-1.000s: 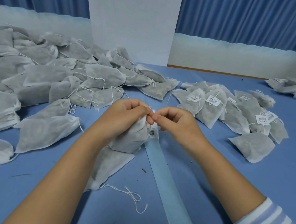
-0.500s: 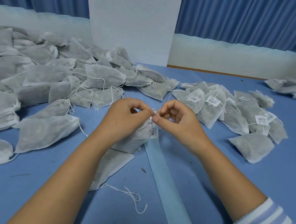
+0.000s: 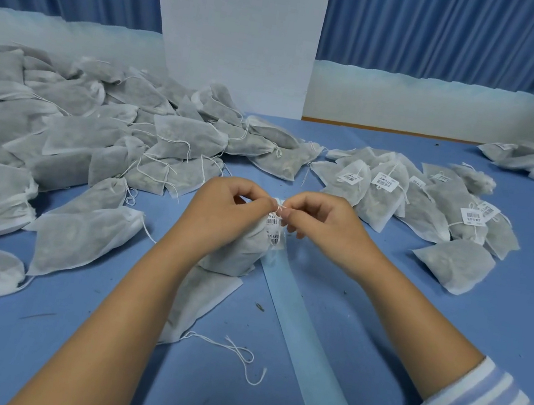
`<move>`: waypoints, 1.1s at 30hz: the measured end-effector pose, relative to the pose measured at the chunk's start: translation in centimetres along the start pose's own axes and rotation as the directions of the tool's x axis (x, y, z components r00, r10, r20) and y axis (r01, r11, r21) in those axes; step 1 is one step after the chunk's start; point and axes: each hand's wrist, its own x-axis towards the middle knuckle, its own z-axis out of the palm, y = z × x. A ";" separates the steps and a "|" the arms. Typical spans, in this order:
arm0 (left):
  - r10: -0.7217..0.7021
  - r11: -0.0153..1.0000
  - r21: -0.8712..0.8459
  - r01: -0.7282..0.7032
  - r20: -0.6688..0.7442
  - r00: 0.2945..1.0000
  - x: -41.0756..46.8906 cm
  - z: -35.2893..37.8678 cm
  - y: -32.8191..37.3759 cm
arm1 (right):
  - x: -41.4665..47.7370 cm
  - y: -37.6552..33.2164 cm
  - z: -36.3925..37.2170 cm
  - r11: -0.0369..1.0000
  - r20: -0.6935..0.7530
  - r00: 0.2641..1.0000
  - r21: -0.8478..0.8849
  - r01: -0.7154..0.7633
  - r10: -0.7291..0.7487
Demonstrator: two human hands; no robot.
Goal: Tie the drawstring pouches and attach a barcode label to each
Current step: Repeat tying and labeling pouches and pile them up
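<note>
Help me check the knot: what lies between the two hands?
The white drawstring, pinched by the left hand and right hand at the pouch neck, with a barcode label just below; head view.

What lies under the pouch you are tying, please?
Another white pouch lies flat on the blue table, its loose drawstring trailing nearer. Its far end is hidden by the held pouch and left forearm.

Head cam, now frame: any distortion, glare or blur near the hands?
Head view: wide-angle warp, the white pillar tapers downward; soft even light, no glare; left hand, right hand and drawstring sharp; barcode label on the pouch shows bars, text unreadable.
</note>
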 end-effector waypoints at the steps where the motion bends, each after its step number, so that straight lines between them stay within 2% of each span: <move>1: 0.003 1.000 0.006 -0.003 -0.004 1.000 0.0 -0.1 -0.1 | 0.0 -0.1 0.0 1.000 0.003 1.000 0.025 -0.016 0.016; 6: 0.068 0.996 -0.064 -0.065 0.044 0.997 -0.2 -0.4 0.2 | -0.1 -0.2 -0.2 0.990 0.013 1.000 0.141 -0.028 0.027; 18: 0.070 0.993 -0.095 -0.070 0.005 0.998 0.1 -0.2 0.3 | 0.0 0.5 0.2 0.986 -0.058 0.997 0.155 0.063 -0.055; 22: 0.040 0.994 -0.103 -0.036 0.043 0.998 0.1 -0.2 0.2 | 0.1 0.2 0.2 0.987 -0.115 0.986 0.089 0.135 -0.124; 28: -0.005 0.994 -0.109 0.014 0.079 0.997 0.0 0.0 0.2 | -0.1 0.2 0.5 0.993 -0.133 0.986 0.045 0.112 -0.105; 33: -0.030 0.991 -0.126 0.041 0.091 0.995 -0.1 -0.1 0.3 | -0.3 0.1 0.5 0.985 -0.167 0.973 0.040 0.169 -0.160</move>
